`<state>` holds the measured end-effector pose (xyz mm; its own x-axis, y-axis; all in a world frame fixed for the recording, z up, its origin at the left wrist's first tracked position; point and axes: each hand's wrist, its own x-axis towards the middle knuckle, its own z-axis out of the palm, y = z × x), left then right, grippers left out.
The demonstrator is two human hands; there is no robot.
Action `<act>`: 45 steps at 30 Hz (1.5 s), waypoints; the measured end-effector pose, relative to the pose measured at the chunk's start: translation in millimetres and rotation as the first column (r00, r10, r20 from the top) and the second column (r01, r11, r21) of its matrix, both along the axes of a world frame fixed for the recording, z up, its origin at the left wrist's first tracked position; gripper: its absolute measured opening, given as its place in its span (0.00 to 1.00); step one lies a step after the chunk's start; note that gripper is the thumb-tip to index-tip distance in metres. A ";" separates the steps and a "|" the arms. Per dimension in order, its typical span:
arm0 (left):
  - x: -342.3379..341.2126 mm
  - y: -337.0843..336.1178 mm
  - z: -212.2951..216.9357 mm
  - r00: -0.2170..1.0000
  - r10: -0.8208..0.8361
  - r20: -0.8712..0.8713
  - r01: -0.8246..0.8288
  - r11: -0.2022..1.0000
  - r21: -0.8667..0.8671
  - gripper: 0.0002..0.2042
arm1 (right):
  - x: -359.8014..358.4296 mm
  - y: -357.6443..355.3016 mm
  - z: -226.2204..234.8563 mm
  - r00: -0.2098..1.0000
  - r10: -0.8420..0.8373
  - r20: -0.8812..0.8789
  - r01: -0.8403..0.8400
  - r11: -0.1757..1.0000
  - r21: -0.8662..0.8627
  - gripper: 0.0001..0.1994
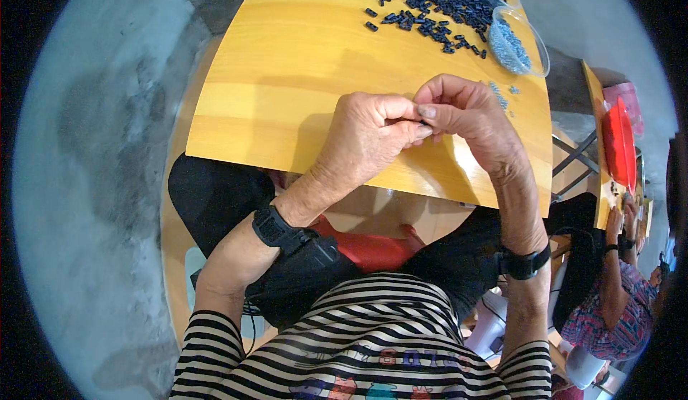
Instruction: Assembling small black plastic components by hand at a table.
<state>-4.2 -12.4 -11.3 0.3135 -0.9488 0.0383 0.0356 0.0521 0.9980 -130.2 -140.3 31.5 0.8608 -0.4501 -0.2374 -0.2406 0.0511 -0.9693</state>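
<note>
Grey concrete floor (93,149) surrounds a yellow wooden counter (287,92), seen from the head camera looking straight down. Both hands meet just above the counter's near edge. The left hand (365,138) is curled with its fingers (401,124) pinched narrow, and the right hand (466,113) faces it, thumb and forefinger closed tight against the left fingertips. Between them sits a small dark piece (419,122), mostly hidden by the fingertips, so its shape cannot be told. Holding it raised and close to the body seems to give both hands a steady, well-lit working spot.

A scattered heap of small dark blue parts (430,2) lies at the far side of the counter, well apart from the hands. Beside it a clear plastic tub (534,45) holds tiny grey-blue bits (507,45), and a few loose ones (499,95) lie just beside the right hand. Nothing lies between hands and heap. Another person (609,307) sits at lower right near a red tray (618,142).
</note>
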 end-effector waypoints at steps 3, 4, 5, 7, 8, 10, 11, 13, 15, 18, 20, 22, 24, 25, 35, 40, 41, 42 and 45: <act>-1.7 -2.9 -3.5 0.970 0.064 0.233 -0.037 0.992 -0.119 0.03 | -6.7 0.3 -4.0 1.000 -0.006 -0.016 0.005 0.997 -0.072 0.09; -2.6 -5.0 -7.4 0.949 0.118 0.292 -0.066 0.981 -0.184 0.04 | -9.0 2.0 -4.3 0.998 -0.040 -0.041 0.035 0.991 -0.127 0.09; -3.3 -6.7 -9.4 0.922 0.176 0.346 -0.090 0.964 -0.250 0.04 | -11.0 3.4 -4.7 0.995 -0.075 -0.063 0.063 0.981 -0.182 0.09; -5.8 -9.5 -7.5 0.912 0.163 0.377 -0.084 0.973 -0.216 0.05 | -16.4 5.7 -3.8 0.992 -0.102 -0.071 0.082 0.967 -0.241 0.09; -7.1 -11.0 -7.1 0.900 0.152 0.408 -0.083 0.980 -0.184 0.06 | -18.2 5.8 -3.9 0.989 -0.125 -0.076 0.097 0.949 -0.300 0.09; -11.9 -17.2 -7.7 0.891 0.152 0.428 -0.079 0.980 -0.184 0.06 | -23.2 2.6 -10.3 0.988 -0.148 -0.056 0.121 0.934 -0.335 0.09; -14.2 -20.1 -8.2 0.880 0.154 0.448 -0.077 0.980 -0.185 0.06 | -25.4 1.1 -13.3 0.985 -0.168 -0.034 0.143 0.918 -0.370 0.08; -17.5 -25.6 -9.7 0.865 0.159 0.476 -0.086 0.981 -0.173 0.06 | -29.1 0.0 -16.2 0.983 -0.183 -0.018 0.164 0.917 -0.365 0.07; -19.4 -28.5 -10.9 0.851 0.161 0.499 -0.093 0.983 -0.159 0.06 | -31.1 -1.3 -18.6 0.980 -0.201 -0.005 0.185 0.915 -0.358 0.07; -21.7 -31.1 -10.1 0.783 0.190 0.593 -0.097 0.978 -0.185 0.05 | -31.5 -2.1 -22.2 0.978 -0.208 -0.033 0.179 0.902 -0.393 0.06; -21.5 -30.7 -11.2 0.728 0.202 0.655 -0.135 0.979 -0.152 0.04 | -29.5 -1.6 -22.5 0.978 -0.206 -0.040 0.169 0.885 -0.433 0.07; -20.2 -31.8 -12.4 0.736 0.208 0.644 -0.129 0.977 -0.168 0.03 | -29.3 -3.2 -25.0 0.978 -0.203 -0.047 0.164 0.888 -0.429 0.07; -18.9 -32.2 -13.8 0.743 0.217 0.633 -0.126 0.974 -0.186 0.03 | -28.9 -3.7 -26.7 0.979 -0.199 -0.053 0.158 0.890 -0.427 0.08; -18.3 -32.0 -14.5 0.733 0.218 0.644 -0.116 0.973 -0.198 0.03 | -28.9 -2.9 -26.8 0.977 -0.205 -0.051 0.166 0.893 -0.419 0.08; -19.1 -29.4 -12.3 0.687 0.210 0.695 -0.108 0.976 -0.188 0.02 | -28.8 -4.5 -25.1 0.977 -0.203 -0.067 0.163 0.908 -0.385 0.08; -19.8 -30.8 -13.7 0.685 0.212 0.697 -0.111 0.976 -0.188 0.03 | -28.8 -4.6 -23.9 0.977 -0.202 -0.064 0.164 0.913 -0.375 0.08; -19.8 -31.2 -14.6 0.683 0.220 0.696 -0.113 0.974 -0.196 0.03 | -28.4 -4.0 -22.5 0.976 -0.204 -0.077 0.161 0.911 -0.379 0.08; -20.1 -31.3 -14.8 0.683 0.219 0.697 -0.113 0.974 -0.196 0.03 | -28.7 -4.5 -23.5 0.976 -0.204 -0.077 0.161 0.912 -0.378 0.08; -20.1 -31.1 -15.1 0.703 0.215 0.678 -0.122 0.976 -0.182 0.03 | -28.8 -6.1 -25.4 0.979 -0.196 -0.052 0.164 0.918 -0.362 0.08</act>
